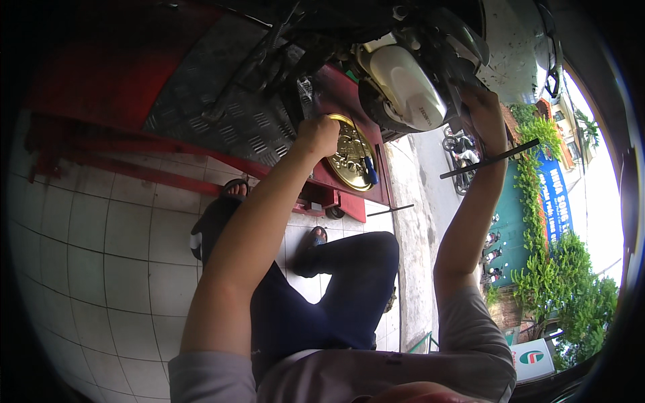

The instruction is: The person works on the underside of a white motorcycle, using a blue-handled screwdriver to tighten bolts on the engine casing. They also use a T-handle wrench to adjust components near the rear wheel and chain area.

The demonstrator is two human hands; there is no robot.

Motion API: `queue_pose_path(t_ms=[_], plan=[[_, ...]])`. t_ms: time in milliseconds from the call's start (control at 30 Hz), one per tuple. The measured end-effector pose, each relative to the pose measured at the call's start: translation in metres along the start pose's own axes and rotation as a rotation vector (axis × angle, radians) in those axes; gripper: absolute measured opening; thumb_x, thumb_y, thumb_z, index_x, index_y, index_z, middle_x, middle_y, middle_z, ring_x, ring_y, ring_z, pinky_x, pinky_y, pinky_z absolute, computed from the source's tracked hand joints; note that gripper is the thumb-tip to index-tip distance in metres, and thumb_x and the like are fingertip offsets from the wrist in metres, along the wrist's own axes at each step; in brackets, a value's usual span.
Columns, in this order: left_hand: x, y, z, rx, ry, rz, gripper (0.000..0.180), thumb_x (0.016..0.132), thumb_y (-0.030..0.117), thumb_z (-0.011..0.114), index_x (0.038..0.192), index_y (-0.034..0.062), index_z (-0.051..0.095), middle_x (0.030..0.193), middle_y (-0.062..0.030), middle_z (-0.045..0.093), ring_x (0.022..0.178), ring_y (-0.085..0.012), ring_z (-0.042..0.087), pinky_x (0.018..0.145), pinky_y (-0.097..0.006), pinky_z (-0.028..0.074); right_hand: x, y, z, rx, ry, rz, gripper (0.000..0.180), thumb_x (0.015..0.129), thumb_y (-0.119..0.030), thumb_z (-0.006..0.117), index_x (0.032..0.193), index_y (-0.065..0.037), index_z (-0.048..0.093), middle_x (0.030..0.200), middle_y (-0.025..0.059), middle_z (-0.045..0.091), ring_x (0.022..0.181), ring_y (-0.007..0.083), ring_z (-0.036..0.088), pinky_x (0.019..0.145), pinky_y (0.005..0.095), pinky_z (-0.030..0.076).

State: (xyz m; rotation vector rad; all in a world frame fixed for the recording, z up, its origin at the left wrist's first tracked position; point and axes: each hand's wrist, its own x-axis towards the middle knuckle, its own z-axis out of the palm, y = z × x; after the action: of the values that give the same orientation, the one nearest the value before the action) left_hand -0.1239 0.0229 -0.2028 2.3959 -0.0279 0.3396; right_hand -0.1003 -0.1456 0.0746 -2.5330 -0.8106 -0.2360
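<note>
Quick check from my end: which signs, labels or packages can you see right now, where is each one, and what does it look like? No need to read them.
Blue banner: right side, on the green hedge wall across the street; tall rectangle, blue with pale lettering.
White sign: lower right, by the bushes; white board with a green and red emblem.
Small dark marking: on the cream engine cover up top, beside the right hand.

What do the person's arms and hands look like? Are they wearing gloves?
No gloves. The left hand and right hand are bare, and so are both forearms. Short grey sleeves cover only the upper arms. No watch or rings can be seen.
</note>
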Motion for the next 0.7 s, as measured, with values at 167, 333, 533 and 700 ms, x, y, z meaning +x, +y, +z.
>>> queue_pose_path(t_ms=[167,333,533,700], plan=[[-0.003,0.01,-0.013,-0.122,0.116,0.102,0.023,0.078,0.018,0.07,0.095,0.0026,0.068,0.093,-0.0187,0.068,0.092,-0.0334,0.066,0.082,-0.043,0.053,0.006,-0.007,-0.004,-0.371,0.067,-0.162,0.027,0.082,-0.018,0.058,0.095,0.003,0.068,0.062,0.012,0.061,0.06,0.0161,0.058,0.059,0.0329,0.044],[-0.016,0.107,-0.06,-0.954,0.538,0.615,0.024,0.08,0.012,0.067,0.102,0.0008,0.064,0.083,-0.0149,0.067,0.075,-0.0242,0.067,0.068,-0.038,0.052,0.001,-0.022,-0.002,-0.39,0.096,-0.06,0.032,0.081,-0.019,0.058,0.104,0.002,0.068,0.069,0.0155,0.064,0.065,0.0162,0.06,0.064,0.0325,0.047],[-0.046,0.167,-0.076,-1.15,0.786,0.737,0.021,0.083,0.009,0.067,0.1,0.0,0.058,0.076,-0.0129,0.065,0.061,-0.0216,0.065,0.056,-0.033,0.049,0.001,-0.009,-0.001,-0.376,0.029,-0.089,0.038,0.087,-0.019,0.06,0.119,0.002,0.062,0.073,0.0056,0.064,0.065,0.0066,0.051,0.054,0.025,0.038],[-0.053,0.178,-0.087,-1.243,0.743,0.679,0.012,0.083,0.007,0.067,0.087,-0.0021,0.061,0.072,-0.0171,0.063,0.059,-0.0304,0.063,0.056,-0.036,0.047,0.005,-0.027,0.0,-0.466,0.044,-0.066,0.033,0.084,-0.019,0.06,0.107,0.002,0.067,0.073,0.0162,0.067,0.064,0.0167,0.059,0.061,0.0333,0.047]])
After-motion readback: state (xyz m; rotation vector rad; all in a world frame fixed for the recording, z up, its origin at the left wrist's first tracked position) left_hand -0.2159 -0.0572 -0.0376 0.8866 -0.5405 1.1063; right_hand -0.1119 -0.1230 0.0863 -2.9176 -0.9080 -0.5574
